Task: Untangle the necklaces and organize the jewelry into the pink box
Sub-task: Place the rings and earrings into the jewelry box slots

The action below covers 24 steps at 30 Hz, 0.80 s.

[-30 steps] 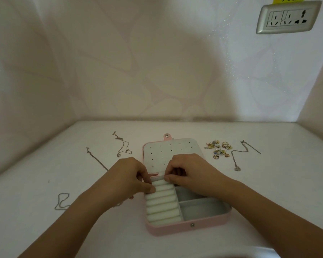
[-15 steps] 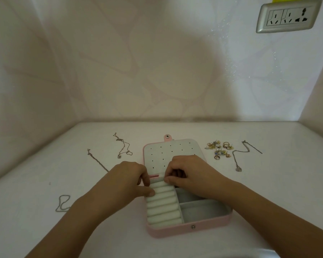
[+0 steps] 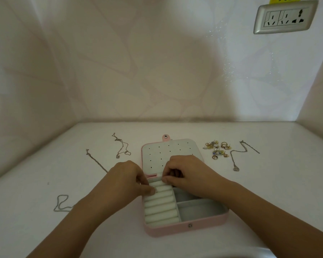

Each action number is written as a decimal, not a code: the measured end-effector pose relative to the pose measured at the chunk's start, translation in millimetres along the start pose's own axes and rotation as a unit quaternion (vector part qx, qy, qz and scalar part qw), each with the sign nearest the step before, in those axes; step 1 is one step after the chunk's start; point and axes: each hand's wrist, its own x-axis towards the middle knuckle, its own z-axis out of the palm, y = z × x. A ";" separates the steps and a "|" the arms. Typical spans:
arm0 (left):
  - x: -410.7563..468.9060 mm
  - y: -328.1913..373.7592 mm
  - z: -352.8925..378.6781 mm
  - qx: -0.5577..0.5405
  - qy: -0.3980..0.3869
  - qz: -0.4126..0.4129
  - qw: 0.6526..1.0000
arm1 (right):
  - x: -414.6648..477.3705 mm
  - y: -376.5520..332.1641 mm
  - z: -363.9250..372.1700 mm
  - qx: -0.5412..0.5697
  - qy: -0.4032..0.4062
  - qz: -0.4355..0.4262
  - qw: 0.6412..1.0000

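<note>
The pink box [image 3: 185, 229] lies open in the middle, with its dotted white lid panel [image 3: 168, 151] flat at the back. My left hand [image 3: 127, 181] pinches a small silver ring [image 3: 155, 190] at the white ring rolls [image 3: 160, 207]. My right hand [image 3: 188, 175] has its fingers curled, and the tips hold the top roll. Thin chain necklaces lie loose on the table: one straight at the left [image 3: 96, 161], one crumpled behind it [image 3: 121, 146], one looped at the near left [image 3: 61, 202], one at the right [image 3: 238, 155].
A small heap of gold rings and earrings [image 3: 217, 148] sits right of the lid. The box's grey compartments [image 3: 198, 209] hold nothing. Walls close in the white table [image 3: 268, 183] at the back and both sides. A wall socket [image 3: 285, 16] is at the top right.
My left thumb has slid a little down the ring rolls, and the silver ring now shows at its tip. The right hand has hardly moved.
</note>
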 end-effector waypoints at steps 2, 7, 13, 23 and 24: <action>0.7 0.4 1.8 -0.006 0.008 0.003 1.000 | -0.1 -0.2 -0.2 -0.006 0.000 -0.002 1.000; 3.9 -0.9 6.7 -0.037 0.005 0.011 0.999 | -0.1 -1.0 -0.8 -0.009 -0.002 -0.004 1.000; 11.3 -11.0 -4.5 -0.131 0.004 -0.033 0.991 | -1.0 -0.6 -0.7 -0.003 -0.002 -0.003 1.000; 12.2 -11.5 1.1 -0.103 0.002 -0.038 0.994 | -0.9 0.1 0.2 -0.005 -0.001 -0.003 1.000; 13.0 -11.9 2.9 -0.095 0.009 -0.040 0.995 | -0.7 0.1 0.4 -0.008 0.000 -0.005 1.000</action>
